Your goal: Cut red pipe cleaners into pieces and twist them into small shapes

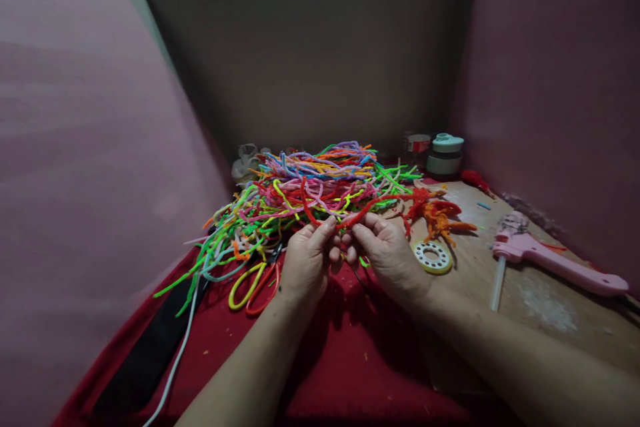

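Between my two hands runs a red pipe cleaner (367, 211), fuzzy and bent, pinched near its middle. My left hand (310, 253) closes thumb and fingertips on it, and one end sticks up beyond them. My right hand (385, 247) pinches it a short way to the right, the fingertips of both hands almost touching. Behind the hands lies a big heap of coloured pipe cleaners (315, 173). Scissors (255, 287) with one yellow and one red handle loop rest left of my left hand, their blades partly hidden by the heap.
Right of my hands are orange and red fuzzy pieces (440, 213), a tape roll (433, 257) and a pink glue gun (560, 257) on a brown board (540, 347). A lidded jar (445, 153) stands behind. At left, a white cable (183, 353) crosses a black strip (140, 360) on red cloth (240, 360).
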`<action>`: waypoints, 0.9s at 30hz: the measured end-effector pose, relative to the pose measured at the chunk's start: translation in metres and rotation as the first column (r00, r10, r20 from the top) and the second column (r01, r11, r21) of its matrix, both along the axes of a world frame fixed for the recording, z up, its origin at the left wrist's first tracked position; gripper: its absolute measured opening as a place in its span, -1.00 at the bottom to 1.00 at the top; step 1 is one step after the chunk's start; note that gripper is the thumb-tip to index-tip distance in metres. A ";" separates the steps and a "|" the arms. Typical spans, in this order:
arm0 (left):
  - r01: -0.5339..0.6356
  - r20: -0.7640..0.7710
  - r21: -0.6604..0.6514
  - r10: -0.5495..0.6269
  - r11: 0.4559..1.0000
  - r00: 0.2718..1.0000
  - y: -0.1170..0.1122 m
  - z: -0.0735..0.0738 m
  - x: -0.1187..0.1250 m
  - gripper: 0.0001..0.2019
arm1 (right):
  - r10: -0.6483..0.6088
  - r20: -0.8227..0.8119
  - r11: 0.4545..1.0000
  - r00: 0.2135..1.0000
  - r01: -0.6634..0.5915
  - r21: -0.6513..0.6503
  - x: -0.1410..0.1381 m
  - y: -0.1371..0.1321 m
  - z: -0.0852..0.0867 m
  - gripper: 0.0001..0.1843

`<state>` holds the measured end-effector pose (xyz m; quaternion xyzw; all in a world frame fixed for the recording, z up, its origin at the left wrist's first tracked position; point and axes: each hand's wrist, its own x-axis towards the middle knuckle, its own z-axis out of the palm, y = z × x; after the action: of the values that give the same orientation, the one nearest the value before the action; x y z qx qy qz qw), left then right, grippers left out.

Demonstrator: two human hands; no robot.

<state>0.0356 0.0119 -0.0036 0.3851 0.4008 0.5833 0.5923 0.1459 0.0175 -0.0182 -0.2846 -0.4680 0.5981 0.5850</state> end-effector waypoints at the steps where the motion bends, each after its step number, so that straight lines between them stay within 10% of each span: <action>1: -0.002 0.005 0.008 0.002 1.000 1.000 0.000 0.000 0.000 -0.71 | 0.008 -0.022 1.000 1.000 -0.008 -0.001 0.000 -0.001 0.001 -0.85; 19: -0.149 -0.077 0.112 0.158 0.982 0.984 0.002 0.003 -0.004 -0.74 | 0.039 -0.152 0.994 0.988 -0.053 -0.094 0.004 0.003 0.003 -0.74; 23: -0.390 -0.192 0.480 0.529 0.785 0.827 -0.001 0.007 -0.008 -0.70 | -0.046 -0.148 0.996 0.988 0.035 -0.078 0.004 0.004 0.004 -0.74; 27: -0.002 -0.544 0.758 0.633 0.653 0.550 -0.011 0.005 -0.008 -0.93 | -0.047 -0.120 0.998 0.992 0.043 -0.042 0.004 0.003 0.003 -0.75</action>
<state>0.0275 0.0014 0.0019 0.6969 0.4387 0.5656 0.0446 0.1501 0.0201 -0.0153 -0.2697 -0.4132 0.6100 0.6200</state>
